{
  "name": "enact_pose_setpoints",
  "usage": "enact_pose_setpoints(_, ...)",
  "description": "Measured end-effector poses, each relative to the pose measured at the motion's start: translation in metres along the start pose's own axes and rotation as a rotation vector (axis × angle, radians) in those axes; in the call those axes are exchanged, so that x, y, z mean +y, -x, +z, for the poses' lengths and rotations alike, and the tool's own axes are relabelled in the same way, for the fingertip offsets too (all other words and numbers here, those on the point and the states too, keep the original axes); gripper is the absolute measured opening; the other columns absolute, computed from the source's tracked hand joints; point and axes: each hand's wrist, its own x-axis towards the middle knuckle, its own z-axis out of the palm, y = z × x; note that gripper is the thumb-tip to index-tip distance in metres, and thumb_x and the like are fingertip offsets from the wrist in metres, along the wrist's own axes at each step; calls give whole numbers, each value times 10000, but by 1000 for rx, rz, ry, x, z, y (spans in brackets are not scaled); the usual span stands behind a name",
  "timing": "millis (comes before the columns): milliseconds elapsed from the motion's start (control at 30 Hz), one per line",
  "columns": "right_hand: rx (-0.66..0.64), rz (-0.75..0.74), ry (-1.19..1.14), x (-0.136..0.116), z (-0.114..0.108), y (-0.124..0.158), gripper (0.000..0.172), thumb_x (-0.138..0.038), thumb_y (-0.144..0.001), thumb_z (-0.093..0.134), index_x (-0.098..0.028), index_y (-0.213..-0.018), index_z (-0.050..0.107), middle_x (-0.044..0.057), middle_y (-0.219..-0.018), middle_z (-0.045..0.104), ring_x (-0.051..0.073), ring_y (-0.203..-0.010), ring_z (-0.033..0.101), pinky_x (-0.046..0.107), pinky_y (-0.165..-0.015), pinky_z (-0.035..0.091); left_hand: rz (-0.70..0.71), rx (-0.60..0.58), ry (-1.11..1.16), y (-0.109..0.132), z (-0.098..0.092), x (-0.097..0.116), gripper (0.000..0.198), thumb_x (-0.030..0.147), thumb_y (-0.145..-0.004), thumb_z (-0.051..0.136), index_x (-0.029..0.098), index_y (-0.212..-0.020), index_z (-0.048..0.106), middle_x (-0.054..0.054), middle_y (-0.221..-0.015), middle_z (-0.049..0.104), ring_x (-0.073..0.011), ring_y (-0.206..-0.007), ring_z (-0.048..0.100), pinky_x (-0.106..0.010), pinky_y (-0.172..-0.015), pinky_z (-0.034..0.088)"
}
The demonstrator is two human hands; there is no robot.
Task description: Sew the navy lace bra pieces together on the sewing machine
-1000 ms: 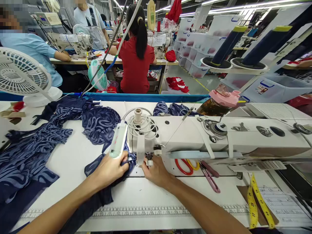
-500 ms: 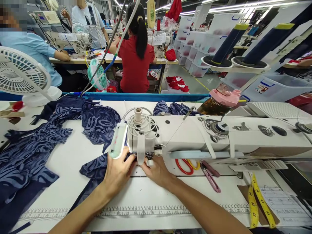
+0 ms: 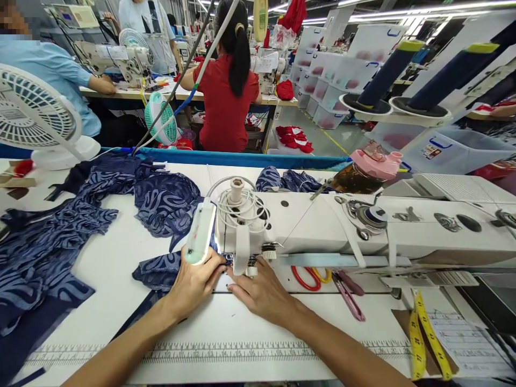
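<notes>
Left hand [image 3: 196,284]: fingers bunched together, pinching the edge of the navy patterned fabric piece [image 3: 155,271] at the presser foot [image 3: 242,264].
Right hand [image 3: 263,293]: laid flat, fingers straight and side by side, gripping nothing; its fingertips almost meet the left hand's.
Fabric piece: on the white table [image 3: 242,322], trailing leftward from under the left hand.
Sewing machine [image 3: 322,226]: just beyond both hands.
Scissors [image 3: 308,277]: near the right hand's right side, with pink thread snips [image 3: 350,296] beside them.
Fabric pile [image 3: 48,242]: well left of the left hand.
Tape measure [image 3: 427,333]: far right of the right hand.
</notes>
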Motion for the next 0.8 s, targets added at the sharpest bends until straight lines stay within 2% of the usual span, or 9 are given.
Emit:
enact_pose_setpoints(100, -50, 25, -35, -5, 2, 2, 314, -304, -987, 510, -184, -1262, 603, 100, -1030, 709, 249, -997, 589, 410, -901, 382, 23, -17, -12, 0, -1, 0, 209, 147, -952, 456, 203, -943, 657, -23, -804, 677, -187, -792, 590, -473, -938, 358)
enact_pose_setpoints(233, -41, 27, -60, -7, 3, 7, 310, -281, -1000, 469, -168, -1257, 599, 87, -923, 715, 238, -939, 609, 415, -913, 362, 109, 17, -58, -1, -1, -1, 248, 92, -908, 485, 220, -1002, 676, -39, -888, 699, -222, -923, 613, -529, -1007, 332)
enact_pose_setpoints(433, 9, 17, -83, -7, 1, 6, 277, -185, -945, 523, -183, -1206, 614, 75, -936, 701, 231, -901, 598, 387, -852, 377, 149, -11, -74, 0, -1, -5, 297, 61, -882, 492, 223, -1044, 681, -54, -925, 704, -213, -904, 623, -404, -889, 463)
enact_pose_setpoints(600, 24, 31, -79, -9, 0, 6, 278, -176, -948, 481, -164, -1195, 608, 82, -903, 690, 225, -859, 589, 382, -819, 396, 230, 21, -91, 3, 3, -6, 344, -5, -844, 471, 169, -1075, 658, -85, -1021, 706, -229, -973, 632, -381, -885, 478)
enact_pose_setpoints(800, 18, 46, -36, -12, 0, 11, 341, -187, -945, 479, -159, -1267, 589, 98, -912, 693, 247, -897, 601, 410, -843, 414, 186, 14, -96, 6, 5, -9, 370, -9, -829, 477, 194, -1082, 654, -70, -970, 711, -240, -1012, 622, -385, -897, 470)
